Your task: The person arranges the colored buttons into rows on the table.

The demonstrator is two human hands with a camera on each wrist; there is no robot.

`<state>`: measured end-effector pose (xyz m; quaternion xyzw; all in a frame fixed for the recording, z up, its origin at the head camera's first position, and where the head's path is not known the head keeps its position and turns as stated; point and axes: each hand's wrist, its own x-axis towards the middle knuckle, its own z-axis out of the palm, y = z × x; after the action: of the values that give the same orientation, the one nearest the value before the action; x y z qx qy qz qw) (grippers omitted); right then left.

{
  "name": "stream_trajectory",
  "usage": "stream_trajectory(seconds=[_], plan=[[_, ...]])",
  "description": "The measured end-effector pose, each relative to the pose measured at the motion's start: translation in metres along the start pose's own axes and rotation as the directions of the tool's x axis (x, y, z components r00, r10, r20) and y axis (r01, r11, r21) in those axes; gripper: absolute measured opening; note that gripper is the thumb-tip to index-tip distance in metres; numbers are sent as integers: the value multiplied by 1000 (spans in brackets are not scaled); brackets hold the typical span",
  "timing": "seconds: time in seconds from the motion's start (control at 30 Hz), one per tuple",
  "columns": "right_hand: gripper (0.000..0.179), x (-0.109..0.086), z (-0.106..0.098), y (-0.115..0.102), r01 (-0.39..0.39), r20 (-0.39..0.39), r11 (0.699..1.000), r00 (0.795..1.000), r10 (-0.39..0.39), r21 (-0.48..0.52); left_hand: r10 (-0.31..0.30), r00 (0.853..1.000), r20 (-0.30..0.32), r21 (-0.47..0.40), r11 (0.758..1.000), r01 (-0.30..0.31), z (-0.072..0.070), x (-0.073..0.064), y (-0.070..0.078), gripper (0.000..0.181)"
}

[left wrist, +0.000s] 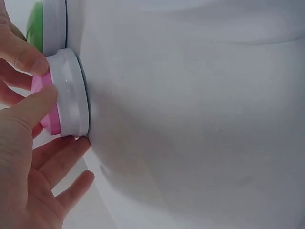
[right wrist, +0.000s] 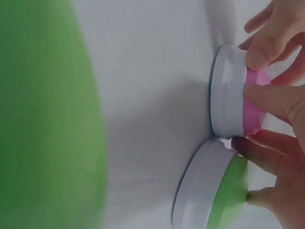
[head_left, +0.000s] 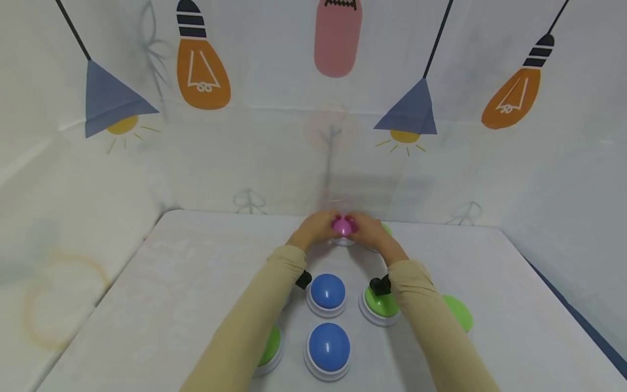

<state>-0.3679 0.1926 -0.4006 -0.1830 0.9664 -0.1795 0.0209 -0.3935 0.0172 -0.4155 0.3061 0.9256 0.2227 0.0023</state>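
Pink button point(head_left: 343, 226), domed on a white base, sits at the far middle of the counter point(head_left: 147, 305), and I have both hands on it. Going from the largest thing down: the counter is covered in a pale cloth, and behind it hangs a backdrop point(head_left: 294, 109) printed with lamps and bulbs.

Nearer to me sit two blue buttons point(head_left: 327, 291), one behind the other, with a green button point(head_left: 379, 305) to their right under my right forearm, another green one point(head_left: 269, 348) half hidden under my left sleeve, and a green disc point(head_left: 460, 313) further right.

A further green button point(right wrist: 214, 191) lies touching the pink one's base on the right side.

My left hand point(head_left: 313, 228) grips the pink button from the left: in the left wrist view the thumb point(left wrist: 33, 107) lies across the dome and the other fingers curl under the white rim. My right hand point(head_left: 369, 231) pinches it from the right, fingertips on the rim and dome.

My worry is the neighbour: since the green button touches the pink base, any sideways drag would likely shove it along. The smooth rim could also slip from my fingertips. My forearms hang just over the near buttons, so lowering them could press one.
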Motion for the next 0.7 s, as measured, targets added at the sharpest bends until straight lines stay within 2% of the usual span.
stream_trajectory(seconds=[0.1, 0.13, 0.33, 0.37, 0.4, 0.53, 0.7], plan=[[52, -3, 0, 1, 13, 0, 1000, 1000, -13, 8, -8, 1000, 20, 4, 1000, 7, -2, -4, 3, 46], [52, -4, 0, 1, 21, -1, 1000, 1000, -21, 12, 5, 1000, 12, 12, 1000, -5, 3, -1, -4, 47], [49, -10, -2, 0, 94, -9, 996, 996, -93, 14, -7, 1000, 27, 57, 998, 6, 0, -8, 2, 49], [48, -11, -2, -2, 102, -5, 995, 995, -102, 15, -27, 999, 40, 61, 998, 24, -7, -14, 9, 49], [48, -12, -2, -2, 111, -1, 994, 994, -111, 16, -31, 999, 41, 68, 997, 28, -6, -14, 9, 49], [48, -17, -5, -4, 147, 8, 989, 989, -148, 32, -38, 999, 21, 69, 997, 37, -6, -17, 7, 51], [49, -22, -9, -5, 201, -19, 978, 980, -200, 52, -22, 999, -24, 55, 998, 23, -10, -24, 7, 51]])
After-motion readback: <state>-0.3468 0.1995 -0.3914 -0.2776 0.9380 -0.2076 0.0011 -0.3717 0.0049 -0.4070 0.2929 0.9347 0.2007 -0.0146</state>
